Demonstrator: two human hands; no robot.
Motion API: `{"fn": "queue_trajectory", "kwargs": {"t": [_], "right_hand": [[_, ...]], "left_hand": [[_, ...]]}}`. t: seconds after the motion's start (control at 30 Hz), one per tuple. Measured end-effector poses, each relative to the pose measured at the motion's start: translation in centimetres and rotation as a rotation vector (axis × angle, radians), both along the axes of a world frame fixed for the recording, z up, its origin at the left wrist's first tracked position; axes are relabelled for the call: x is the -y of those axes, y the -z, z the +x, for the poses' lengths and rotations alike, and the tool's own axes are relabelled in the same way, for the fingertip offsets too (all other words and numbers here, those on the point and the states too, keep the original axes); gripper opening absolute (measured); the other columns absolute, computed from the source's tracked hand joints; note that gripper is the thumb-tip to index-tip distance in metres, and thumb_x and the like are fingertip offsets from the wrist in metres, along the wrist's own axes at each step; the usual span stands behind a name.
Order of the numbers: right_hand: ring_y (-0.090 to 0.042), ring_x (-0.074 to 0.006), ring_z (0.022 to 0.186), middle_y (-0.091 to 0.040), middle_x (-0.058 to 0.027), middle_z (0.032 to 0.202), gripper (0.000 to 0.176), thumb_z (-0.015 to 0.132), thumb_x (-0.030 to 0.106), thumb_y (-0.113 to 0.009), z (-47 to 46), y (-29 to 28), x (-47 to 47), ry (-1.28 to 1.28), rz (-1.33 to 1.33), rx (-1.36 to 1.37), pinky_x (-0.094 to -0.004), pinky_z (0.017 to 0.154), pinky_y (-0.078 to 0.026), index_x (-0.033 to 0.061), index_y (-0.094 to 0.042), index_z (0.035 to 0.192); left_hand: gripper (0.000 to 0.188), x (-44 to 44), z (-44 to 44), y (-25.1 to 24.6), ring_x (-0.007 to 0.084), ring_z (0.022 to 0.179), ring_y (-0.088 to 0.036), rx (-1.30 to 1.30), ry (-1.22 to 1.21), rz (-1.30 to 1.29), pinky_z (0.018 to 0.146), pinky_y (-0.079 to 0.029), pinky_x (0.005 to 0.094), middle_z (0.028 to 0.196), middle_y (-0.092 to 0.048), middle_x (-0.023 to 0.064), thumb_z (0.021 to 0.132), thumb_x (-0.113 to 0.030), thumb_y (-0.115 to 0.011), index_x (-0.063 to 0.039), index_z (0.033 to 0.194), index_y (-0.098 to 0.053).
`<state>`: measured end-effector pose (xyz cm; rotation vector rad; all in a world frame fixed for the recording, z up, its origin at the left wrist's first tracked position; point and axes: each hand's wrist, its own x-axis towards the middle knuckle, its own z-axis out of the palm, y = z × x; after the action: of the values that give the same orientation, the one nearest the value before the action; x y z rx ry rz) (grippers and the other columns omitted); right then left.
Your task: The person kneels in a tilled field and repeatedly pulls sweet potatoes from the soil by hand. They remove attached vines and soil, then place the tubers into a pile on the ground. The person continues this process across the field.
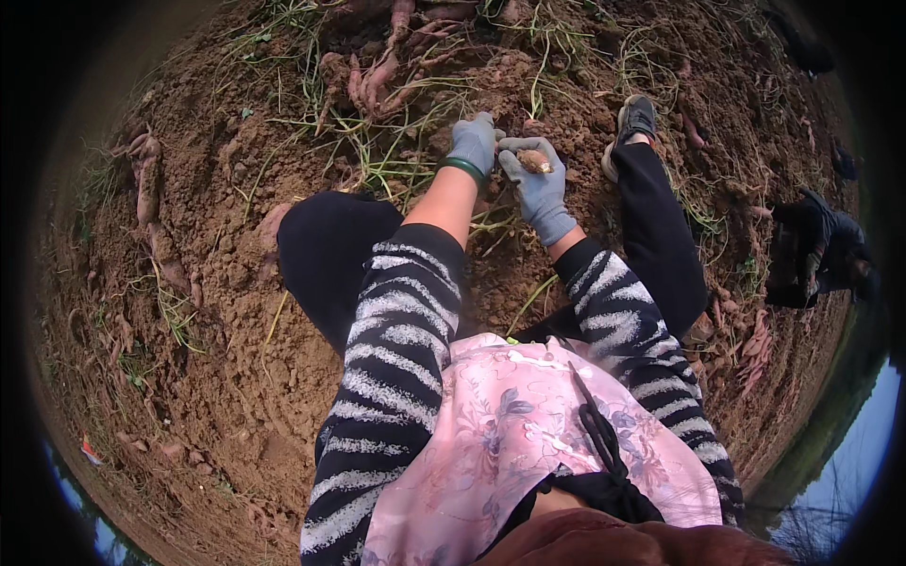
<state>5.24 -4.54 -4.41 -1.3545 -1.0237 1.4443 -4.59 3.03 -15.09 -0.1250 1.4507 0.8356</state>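
Note:
My left hand (476, 145), in a grey glove with a green bangle at the wrist, is over the soil with its fingers curled; what lies inside them is hidden. Close beside it my right hand (541, 184), gloved too, holds a small soil-covered sweet potato (534, 161) with a pale broken end. A reddish sweet potato (533, 128) shows in the soil just beyond the right hand. Beyond my left hand lies a cluster of long pink sweet potatoes (379, 81) with cut vines (382, 159) about it.
More sweet potatoes (148, 187) lie in the brown soil at the left, and another pile (756, 350) is at the right. My bent knee (333, 240) and outstretched leg (655, 226) flank the hands. A co-worker (824, 244) bends over at the far right.

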Motion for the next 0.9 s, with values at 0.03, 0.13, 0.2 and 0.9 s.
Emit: {"fn": "queue_trajectory", "kwargs": {"t": [0.03,0.13,0.2,0.9], "right_hand": [[-0.066,-0.0116,0.088,-0.072,-0.0098,0.104,0.016,0.089,-0.013,-0.067,0.1,-0.4,0.2,-0.003,0.012,0.006,-0.0260,0.078,-0.056,0.0001,-0.065,0.099],[-0.069,-0.0132,0.085,-0.073,-0.0092,0.102,0.016,0.090,-0.010,-0.068,0.0,-0.5,0.9,-0.047,0.069,0.068,-0.0294,0.081,-0.058,0.0006,-0.063,0.101],[-0.071,-0.0151,0.087,-0.073,-0.0104,0.102,0.015,0.090,-0.008,-0.069,0.2,-2.0,0.7,0.013,0.072,0.001,-0.0300,0.082,-0.059,0.0005,-0.063,0.100],[-0.060,-0.0201,0.118,-0.061,-0.0078,0.137,0.054,0.100,0.029,-0.068,8.7,2.9,-5.1,-0.205,-0.310,0.334,-0.0351,0.095,-0.051,0.0040,-0.054,0.145]], "left_hand": [[0.015,-0.1,-0.4,-1.2,0.0271,0.074,-0.066,0.021,0.039,-0.017,0.062,-0.052,0.0442,0.092,-0.071,0.0143,0.095,-0.018,-0.060,-0.003,0.100,-0.062],[0.017,-0.4,-1.6,-1.4,0.0252,0.063,-0.060,0.158,-0.060,-0.079,0.050,-0.041,0.0436,0.081,-0.067,0.0111,0.100,-0.026,-0.055,-0.011,0.108,-0.057],[0.021,-0.6,-2.7,0.2,0.0294,0.066,-0.064,0.187,-0.013,-0.091,0.053,-0.044,0.0504,0.086,-0.070,0.0142,0.100,-0.025,-0.055,-0.008,0.114,-0.056],[0.047,-1.5,-9.8,-26.0,0.0346,0.101,-0.073,-1.174,0.506,0.861,0.092,-0.057,0.0461,0.109,-0.074,0.0239,0.095,-0.041,-0.064,-0.006,0.125,-0.067]]}}
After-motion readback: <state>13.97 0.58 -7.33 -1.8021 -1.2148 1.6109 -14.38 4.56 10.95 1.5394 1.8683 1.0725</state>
